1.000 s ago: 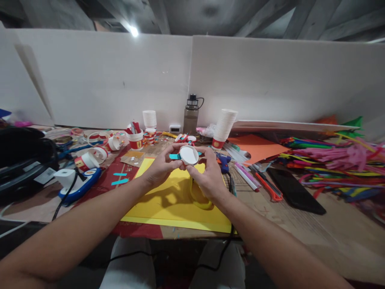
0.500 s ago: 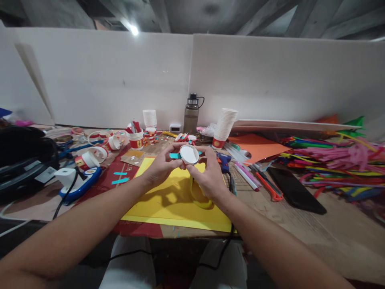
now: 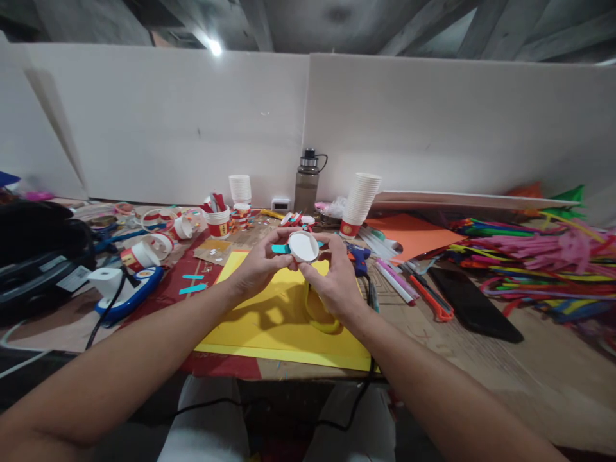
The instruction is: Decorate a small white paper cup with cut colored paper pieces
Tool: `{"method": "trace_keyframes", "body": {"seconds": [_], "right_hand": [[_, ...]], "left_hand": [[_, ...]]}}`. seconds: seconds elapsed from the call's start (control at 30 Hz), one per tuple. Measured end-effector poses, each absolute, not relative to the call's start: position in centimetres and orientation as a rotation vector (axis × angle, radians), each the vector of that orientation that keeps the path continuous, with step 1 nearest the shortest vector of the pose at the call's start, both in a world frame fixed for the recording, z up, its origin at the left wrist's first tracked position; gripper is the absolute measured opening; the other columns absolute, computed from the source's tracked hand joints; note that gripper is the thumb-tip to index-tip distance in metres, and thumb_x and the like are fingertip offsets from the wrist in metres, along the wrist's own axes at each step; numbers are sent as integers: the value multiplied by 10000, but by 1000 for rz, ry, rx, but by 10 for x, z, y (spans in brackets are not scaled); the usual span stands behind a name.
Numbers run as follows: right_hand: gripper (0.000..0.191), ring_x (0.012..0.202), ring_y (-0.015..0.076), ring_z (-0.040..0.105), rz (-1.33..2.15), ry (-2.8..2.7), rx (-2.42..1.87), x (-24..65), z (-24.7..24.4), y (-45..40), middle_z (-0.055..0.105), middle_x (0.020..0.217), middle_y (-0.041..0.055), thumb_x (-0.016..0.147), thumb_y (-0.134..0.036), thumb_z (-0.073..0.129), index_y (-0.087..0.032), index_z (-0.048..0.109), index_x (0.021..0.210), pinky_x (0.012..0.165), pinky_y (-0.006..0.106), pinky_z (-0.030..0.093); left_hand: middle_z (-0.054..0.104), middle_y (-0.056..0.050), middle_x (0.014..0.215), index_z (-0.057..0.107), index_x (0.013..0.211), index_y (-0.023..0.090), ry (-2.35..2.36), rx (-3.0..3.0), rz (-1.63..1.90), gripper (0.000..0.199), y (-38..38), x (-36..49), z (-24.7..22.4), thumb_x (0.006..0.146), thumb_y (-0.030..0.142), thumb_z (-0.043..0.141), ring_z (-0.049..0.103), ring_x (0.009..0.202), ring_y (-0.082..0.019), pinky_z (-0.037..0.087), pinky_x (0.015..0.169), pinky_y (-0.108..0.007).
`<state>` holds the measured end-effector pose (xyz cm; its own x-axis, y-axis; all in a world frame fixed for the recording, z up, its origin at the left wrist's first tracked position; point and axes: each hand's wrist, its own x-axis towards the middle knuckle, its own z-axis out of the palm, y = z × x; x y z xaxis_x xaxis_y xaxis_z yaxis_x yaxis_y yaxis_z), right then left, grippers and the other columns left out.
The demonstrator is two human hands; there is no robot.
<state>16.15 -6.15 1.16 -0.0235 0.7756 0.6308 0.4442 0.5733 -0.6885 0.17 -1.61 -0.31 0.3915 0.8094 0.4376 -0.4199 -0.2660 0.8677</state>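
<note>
Over the yellow sheet (image 3: 260, 333), the white disc (image 3: 303, 246) hides fingertips of the left hand (image 3: 262, 264) and right hand (image 3: 334, 279), the latter also covering part of a yellow loop (image 3: 328, 329). Right of the sheet, coloured strands (image 3: 548, 250) (much blurred) are cut off; left of it, so is a black case (image 3: 29, 276), its label (image 3: 74, 278) illegible.

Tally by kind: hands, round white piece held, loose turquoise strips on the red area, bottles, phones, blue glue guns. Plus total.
Left hand plus right hand: 2
Round white piece: 1
Loose turquoise strips: 2
Bottle: 1
Phone: 1
Blue glue gun: 1
Total: 8
</note>
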Motion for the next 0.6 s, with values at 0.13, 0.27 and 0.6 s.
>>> {"method": "trace_keyframes", "body": {"seconds": [0.13, 0.27, 0.6], "right_hand": [[383, 1013, 255, 532, 370, -1659, -1032, 162, 12, -62, 586, 1122, 72, 723, -280, 622, -241, 538, 1095, 864, 444, 459], [382, 992, 249, 535, 368, -1658, -1032, 162, 12, -62, 585, 1118, 74, 726, -289, 622, -234, 542, 1095, 860, 439, 458], [360, 1032, 255, 519, 368, -1658, -1020, 162, 10, -61, 575, 1104, 73, 726, -288, 621, -233, 540, 1073, 857, 432, 459]], "left_hand": [[616, -59, 1086, 640, 1123, 225, 381, 1394, 1228, 468, -16, 2, -3, 677, 265, 773, 573, 883, -169, 455, 718, -264], [620, -55, 1060, 647, 1118, 221, 376, 1383, 1225, 464, -17, 2, -3, 675, 256, 779, 574, 858, -157, 458, 712, -258], [648, -52, 1016, 613, 1198, 229, 358, 1328, 1207, 518, -14, 1, -7, 699, 237, 750, 605, 829, -159, 484, 760, -295]]}}
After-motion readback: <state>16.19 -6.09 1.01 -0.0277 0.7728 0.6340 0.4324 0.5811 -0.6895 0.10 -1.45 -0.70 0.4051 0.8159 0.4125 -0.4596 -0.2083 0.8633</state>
